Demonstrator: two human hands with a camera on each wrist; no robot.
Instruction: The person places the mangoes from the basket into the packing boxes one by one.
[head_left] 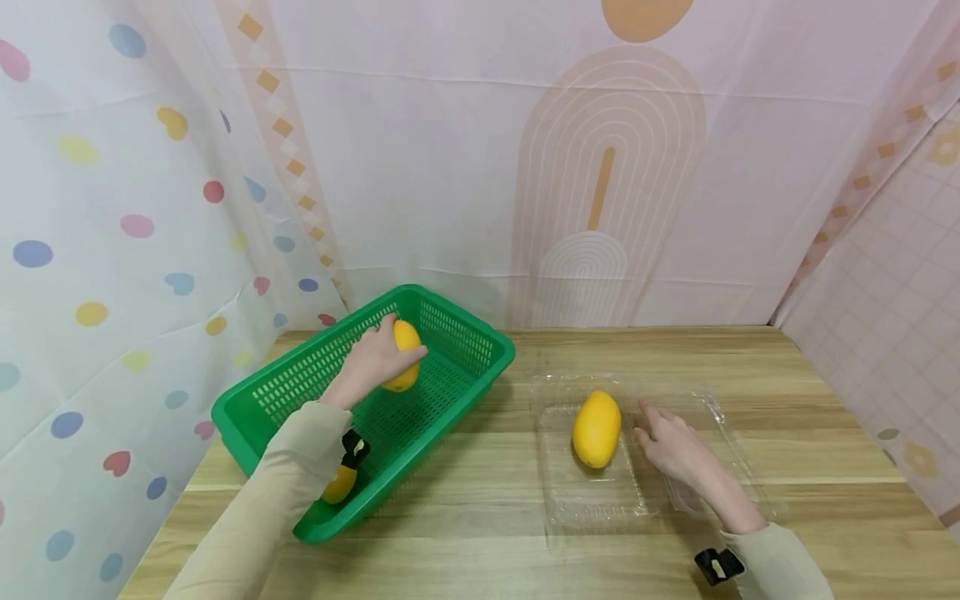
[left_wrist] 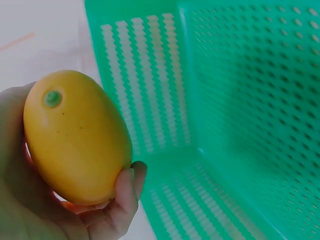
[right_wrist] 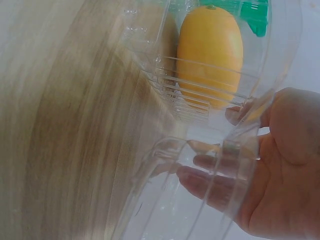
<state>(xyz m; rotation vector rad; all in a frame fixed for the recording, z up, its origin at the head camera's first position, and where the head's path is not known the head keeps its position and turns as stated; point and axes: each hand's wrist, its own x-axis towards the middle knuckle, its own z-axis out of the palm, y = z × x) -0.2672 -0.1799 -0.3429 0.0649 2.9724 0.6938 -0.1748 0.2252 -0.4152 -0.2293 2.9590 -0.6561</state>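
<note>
My left hand point(head_left: 377, 360) grips a smooth yellow mango point(head_left: 407, 357) inside the green plastic basket point(head_left: 480, 354). In the left wrist view, the fingers curl round this mango point(left_wrist: 77, 140), and its green stem spot faces the camera. A second mango point(head_left: 597, 429) lies in one half of a clear plastic clamshell box point(head_left: 600, 504). My right hand point(head_left: 678, 446) is at the box's middle edge, beside that mango, with fingers spread. In the right wrist view, the fingers point(right_wrist: 200, 185) show through the clear plastic; exact contact is hard to tell.
Another yellow fruit point(head_left: 341, 485) lies in the near end of the basket, partly hidden by the left sleeve. Everything stands on a wooden table point(head_left: 480, 542). A patterned curtain point(head_left: 435, 183) hangs behind and along both sides.
</note>
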